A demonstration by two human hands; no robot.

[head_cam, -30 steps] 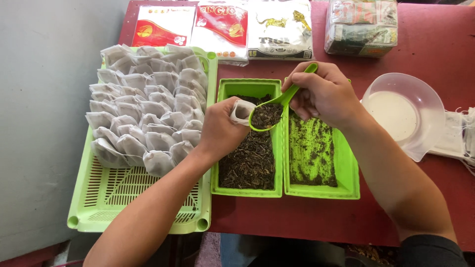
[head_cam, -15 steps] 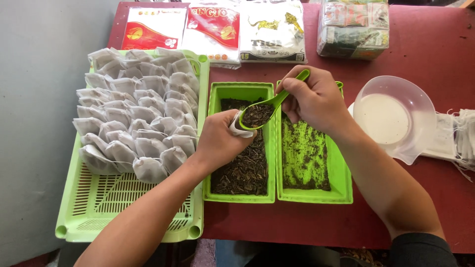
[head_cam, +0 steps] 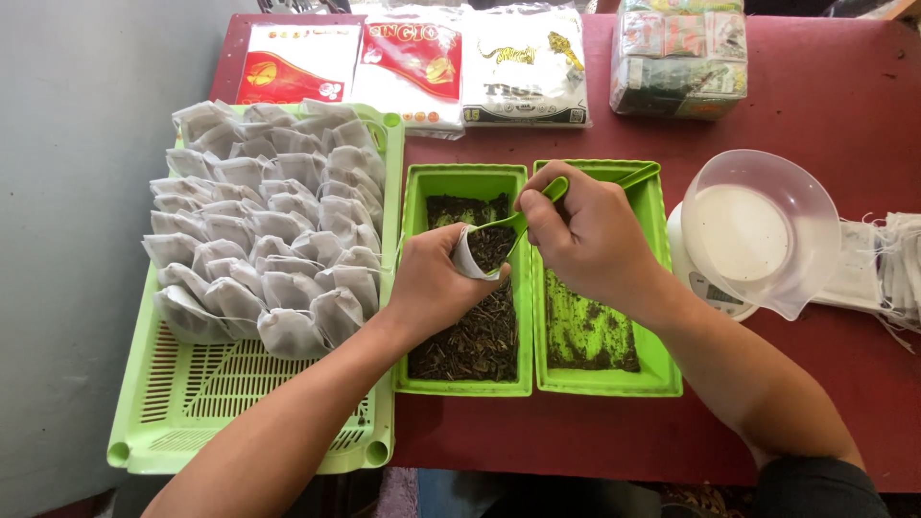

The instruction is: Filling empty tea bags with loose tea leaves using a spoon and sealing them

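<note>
From the head camera we see our left hand (head_cam: 436, 288) holding a small white bag (head_cam: 467, 257) open over the green tray of dark leaves (head_cam: 467, 331). Our right hand (head_cam: 585, 240) grips the green scoop (head_cam: 523, 216). A moment ago the scoop sat higher; now its bowl tips into the bag, so leaves go in.

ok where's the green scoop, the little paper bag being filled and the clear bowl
green scoop (head_cam: 537, 206), head view, on its handle beside the right hand's fingers
paper bag (head_cam: 467, 261), head view, on its white rim in the left hand
clear bowl (head_cam: 758, 230), head view, on its inner base
</note>
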